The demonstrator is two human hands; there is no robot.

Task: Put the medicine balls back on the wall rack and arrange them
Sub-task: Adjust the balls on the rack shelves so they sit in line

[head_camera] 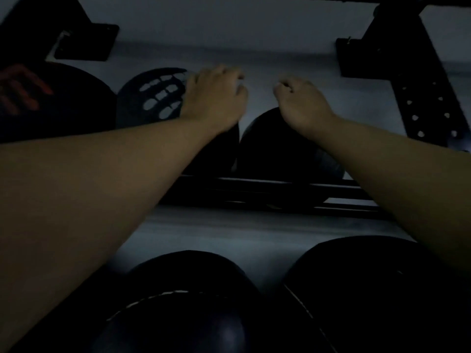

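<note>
Dimly, both hands over racked medicine ball (275, 149), fingers seemingly curled

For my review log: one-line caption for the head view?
Both hands, left hand and right hand, reach over dark medicine balls on the rack rails.

No text, number or brand can be read anywhere in this dim view. The nearest thing to a marking is a set of orange-red strokes on the dark ball at the far left (38, 98), but they are blurred and cut off by the frame edge, so no letter or digit can be made out. The ball next to it (150, 98) carries a pattern of pale oval cut-outs, which is a grip texture and not lettering. The two large dark balls at the bottom (188, 301) show only pale stitched seams, with no label visible.
</note>
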